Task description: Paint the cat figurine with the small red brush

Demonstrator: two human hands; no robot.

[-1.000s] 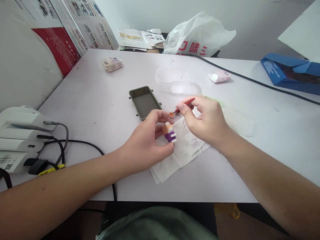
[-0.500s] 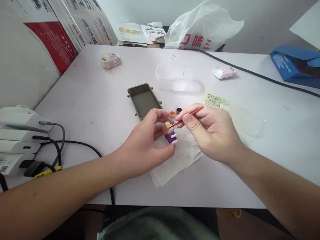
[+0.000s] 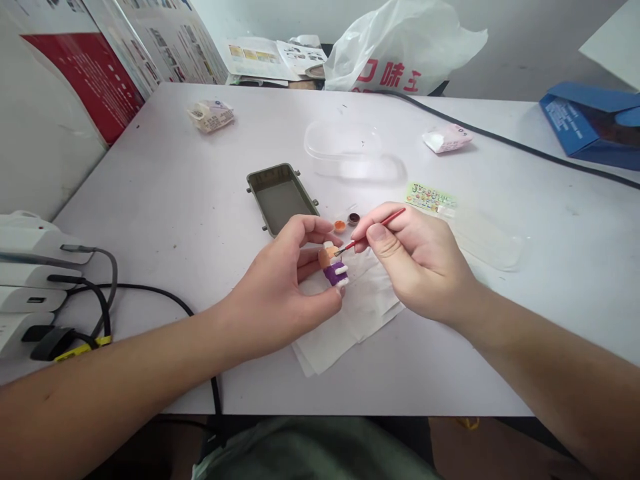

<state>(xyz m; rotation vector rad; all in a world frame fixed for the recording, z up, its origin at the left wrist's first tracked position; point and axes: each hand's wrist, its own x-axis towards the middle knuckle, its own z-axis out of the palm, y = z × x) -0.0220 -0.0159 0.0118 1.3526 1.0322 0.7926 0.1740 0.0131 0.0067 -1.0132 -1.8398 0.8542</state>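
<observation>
My left hand is closed around a small figurine with a purple body and an orange-tan head, held just above a white tissue. My right hand pinches a thin red paintbrush, and the brush tip touches the figurine's head. Two tiny paint pots, one orange and one dark brown, sit on the table just beyond the hands.
A grey-green rectangular tray lies behind my left hand. Farther off lie a clear plastic lid, a sticker sheet, small wrapped packets, a blue box, a white plastic bag. Chargers and black cables lie at left.
My right hand brought the brush from the paint pots back to the figurine's head, where the tip now rests. My left hand kept hold of the figurine.
</observation>
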